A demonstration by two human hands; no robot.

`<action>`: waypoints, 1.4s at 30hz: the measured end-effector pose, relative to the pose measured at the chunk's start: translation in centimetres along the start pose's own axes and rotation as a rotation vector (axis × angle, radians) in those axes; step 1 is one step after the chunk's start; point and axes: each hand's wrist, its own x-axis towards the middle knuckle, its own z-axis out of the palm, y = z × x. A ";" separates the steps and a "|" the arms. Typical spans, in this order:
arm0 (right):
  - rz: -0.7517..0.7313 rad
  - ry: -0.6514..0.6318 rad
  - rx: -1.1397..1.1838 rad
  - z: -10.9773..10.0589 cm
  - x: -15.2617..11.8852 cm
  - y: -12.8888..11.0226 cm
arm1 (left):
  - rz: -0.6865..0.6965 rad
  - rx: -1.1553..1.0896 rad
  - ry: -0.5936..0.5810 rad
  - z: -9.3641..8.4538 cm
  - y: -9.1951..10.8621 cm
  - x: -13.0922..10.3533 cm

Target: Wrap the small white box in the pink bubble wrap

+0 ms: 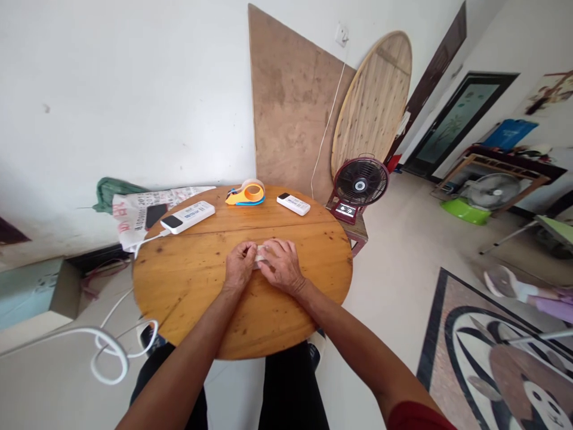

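A small, pale, flat piece (pixel 258 258) lies between my hands at the middle of the round wooden table (pixel 188 298). I cannot make out what kind of thing it is; my fingers cover much of it. My left hand (pixel 239 264) pinches its left end between thumb and fingers. From the other side, my right hand (pixel 283 264) curls over its right end, thumb and fingertips on it. Farther back on the tabletop is an orange and blue tape dispenser (pixel 246 193) with a roll of clear tape.
A white power strip (pixel 188 217) with a cable (pixel 150 240) sits back left; a smaller white device (pixel 293 203) is back right. A dark red fan (pixel 360 184) stands on a stool right of the table. Boards (pixel 295 101) lean on the wall.
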 end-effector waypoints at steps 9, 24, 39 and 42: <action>0.056 0.145 0.047 -0.3 -0.4 0.7 | -0.008 -0.039 0.037 0.0 0.2 -0.1; 0.191 0.189 0.153 0.0 -0.5 1.9 | -0.047 -0.206 0.250 -0.4 -0.6 0.7; 0.006 -0.019 0.060 -0.1 -0.3 1.5 | -0.095 -0.182 0.093 -0.3 -0.6 0.4; -0.020 -0.028 0.059 -0.2 -0.4 1.3 | -0.099 -0.175 0.091 -0.3 0.0 0.2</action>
